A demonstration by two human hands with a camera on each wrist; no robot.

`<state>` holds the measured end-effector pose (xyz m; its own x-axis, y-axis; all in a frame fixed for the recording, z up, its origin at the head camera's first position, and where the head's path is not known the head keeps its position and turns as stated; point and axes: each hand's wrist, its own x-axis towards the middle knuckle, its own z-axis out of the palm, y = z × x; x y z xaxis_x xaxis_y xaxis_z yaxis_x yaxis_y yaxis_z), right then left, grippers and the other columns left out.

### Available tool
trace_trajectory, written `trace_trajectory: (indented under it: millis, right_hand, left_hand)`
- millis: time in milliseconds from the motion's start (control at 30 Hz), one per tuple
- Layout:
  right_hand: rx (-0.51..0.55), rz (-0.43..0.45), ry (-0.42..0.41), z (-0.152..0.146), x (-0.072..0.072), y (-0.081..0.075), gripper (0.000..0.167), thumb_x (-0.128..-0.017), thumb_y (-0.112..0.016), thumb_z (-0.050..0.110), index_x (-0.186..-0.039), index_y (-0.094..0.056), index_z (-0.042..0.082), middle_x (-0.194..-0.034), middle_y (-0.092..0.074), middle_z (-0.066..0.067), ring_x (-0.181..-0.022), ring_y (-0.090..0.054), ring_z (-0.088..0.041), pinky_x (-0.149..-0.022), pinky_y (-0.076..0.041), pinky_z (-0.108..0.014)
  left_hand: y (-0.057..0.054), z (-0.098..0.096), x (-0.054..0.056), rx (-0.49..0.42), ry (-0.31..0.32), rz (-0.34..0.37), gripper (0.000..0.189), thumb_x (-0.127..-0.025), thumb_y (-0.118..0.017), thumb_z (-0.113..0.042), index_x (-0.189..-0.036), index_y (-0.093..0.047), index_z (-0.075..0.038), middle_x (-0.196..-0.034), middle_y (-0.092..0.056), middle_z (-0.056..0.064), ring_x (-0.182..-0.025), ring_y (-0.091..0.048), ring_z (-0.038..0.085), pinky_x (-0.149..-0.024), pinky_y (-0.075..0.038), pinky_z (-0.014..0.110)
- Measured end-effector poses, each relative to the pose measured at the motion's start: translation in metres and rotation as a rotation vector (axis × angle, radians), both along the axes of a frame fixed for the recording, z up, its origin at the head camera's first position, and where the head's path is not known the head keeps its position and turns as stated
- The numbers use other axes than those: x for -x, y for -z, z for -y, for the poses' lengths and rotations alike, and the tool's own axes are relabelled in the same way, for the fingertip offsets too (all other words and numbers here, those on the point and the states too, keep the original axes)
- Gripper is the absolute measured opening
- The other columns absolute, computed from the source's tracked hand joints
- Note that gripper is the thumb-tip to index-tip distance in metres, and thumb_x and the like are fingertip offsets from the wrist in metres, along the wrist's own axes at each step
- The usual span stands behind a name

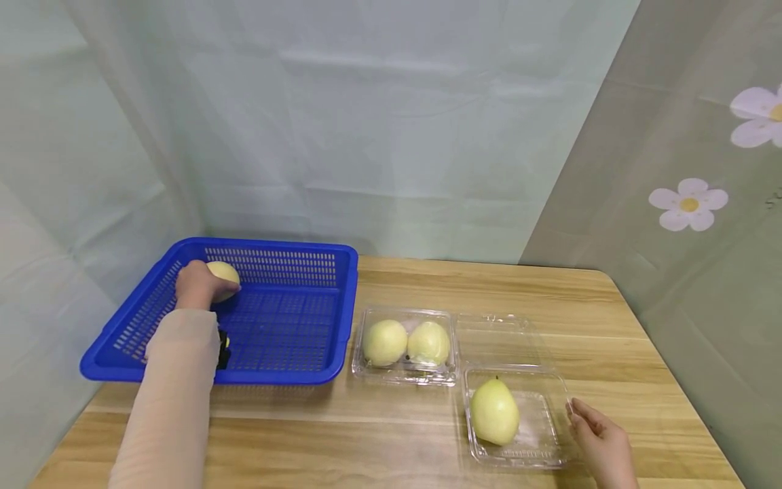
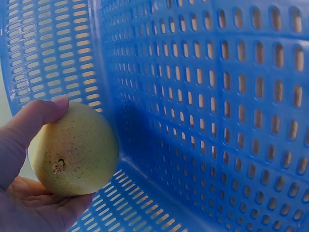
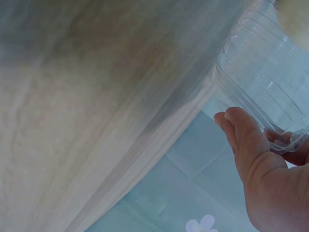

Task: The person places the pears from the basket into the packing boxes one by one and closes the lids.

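Observation:
My left hand (image 1: 197,285) grips a pale yellow pear (image 1: 224,273) inside the blue basket (image 1: 348,299), near its back left corner. In the left wrist view, thumb and fingers curl around the pear (image 2: 79,152), whose brown-speckled end shows. My right hand (image 1: 603,440) pinches the right rim of an open clear plastic clamshell box (image 1: 540,418), its lid (image 1: 491,333) folded back. One yellow-green pear (image 1: 495,412) with a stem sits in the left half of this box. The right wrist view shows the fingers (image 3: 251,135) at the box's edge (image 3: 241,96).
A second clear box (image 1: 360,370), holding two pears (image 1: 385,343), stands between the basket and the open box, its lid seemingly closed. A dark object (image 1: 223,350) shows beside the left forearm. Pale curtains (image 1: 391,136) hang behind the wooden table (image 1: 342,441).

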<state>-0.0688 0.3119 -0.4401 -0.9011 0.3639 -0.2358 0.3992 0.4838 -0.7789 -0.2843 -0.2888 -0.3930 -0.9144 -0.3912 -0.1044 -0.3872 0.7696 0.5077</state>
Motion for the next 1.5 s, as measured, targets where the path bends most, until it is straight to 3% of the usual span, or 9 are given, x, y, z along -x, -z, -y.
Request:
trace_trajectory:
  millis: [233, 467, 700, 1033, 1233, 1500]
  right_hand:
    - [0.01, 0.016, -0.019, -0.001, 0.004, 0.0, 0.042, -0.097, -0.042, 0.005, -0.136, -0.04, -0.011, -0.136, -0.042, -0.025, -0.085, -0.051, 0.017, -0.077, -0.05, -0.009]
    - [-0.025, 0.024, -0.026, -0.004, 0.004, 0.001, 0.042, -0.096, -0.043, 0.005, -0.134, -0.04, -0.012, -0.135, -0.043, -0.028, -0.094, -0.062, -0.001, -0.077, -0.052, -0.013]
    - [-0.025, 0.004, -0.003, -0.006, 0.004, 0.001, 0.041, -0.096, -0.044, 0.004, -0.133, -0.042, -0.013, -0.133, -0.045, -0.029, -0.079, -0.051, 0.017, -0.074, -0.052, -0.011]
    - [-0.025, 0.023, -0.004, -0.006, 0.009, 0.003, 0.042, -0.097, -0.043, 0.006, -0.134, -0.041, -0.012, -0.135, -0.045, -0.026, -0.081, -0.048, 0.019, -0.075, -0.05, -0.009]
    - [-0.022, 0.016, -0.029, -0.005, 0.008, 0.0, 0.041, -0.098, -0.043, 0.006, -0.135, -0.04, -0.012, -0.135, -0.044, -0.025, -0.085, -0.05, 0.017, -0.077, -0.05, -0.009]
    - [-0.027, 0.012, -0.016, -0.005, 0.006, 0.0, 0.042, -0.097, -0.044, 0.007, -0.135, -0.042, -0.011, -0.134, -0.046, -0.024, -0.08, -0.045, 0.022, -0.074, -0.048, -0.006]
  left_hand:
    - [-0.005, 0.003, -0.003, -0.025, -0.004, 0.005, 0.077, -0.077, -0.073, -0.027, -0.122, -0.037, 0.024, -0.114, -0.045, 0.042, -0.099, -0.047, 0.05, -0.089, -0.043, 0.057]
    - [-0.006, 0.005, -0.004, -0.012, -0.006, 0.012, 0.08, -0.079, -0.072, -0.03, -0.124, -0.035, 0.025, -0.116, -0.043, 0.043, -0.103, -0.045, 0.053, -0.089, -0.042, 0.059]
    - [-0.01, 0.0, 0.0, -0.061, -0.042, -0.014, 0.082, -0.079, -0.071, -0.031, -0.128, -0.033, 0.023, -0.121, -0.042, 0.042, -0.104, -0.044, 0.05, -0.092, -0.042, 0.059]
    - [-0.026, -0.009, 0.005, -0.129, -0.042, -0.051, 0.086, -0.08, -0.07, -0.036, -0.133, -0.031, 0.02, -0.127, -0.04, 0.041, -0.112, -0.044, 0.051, -0.095, -0.041, 0.06]
    - [-0.028, -0.009, 0.003, -0.139, -0.051, -0.077, 0.086, -0.08, -0.07, -0.037, -0.132, -0.032, 0.02, -0.127, -0.04, 0.041, -0.11, -0.045, 0.049, -0.093, -0.043, 0.059]
    - [-0.034, -0.014, 0.004, -0.109, -0.029, -0.099, 0.085, -0.079, -0.07, -0.04, -0.129, -0.037, 0.02, -0.122, -0.045, 0.039, -0.104, -0.047, 0.048, -0.089, -0.044, 0.057]
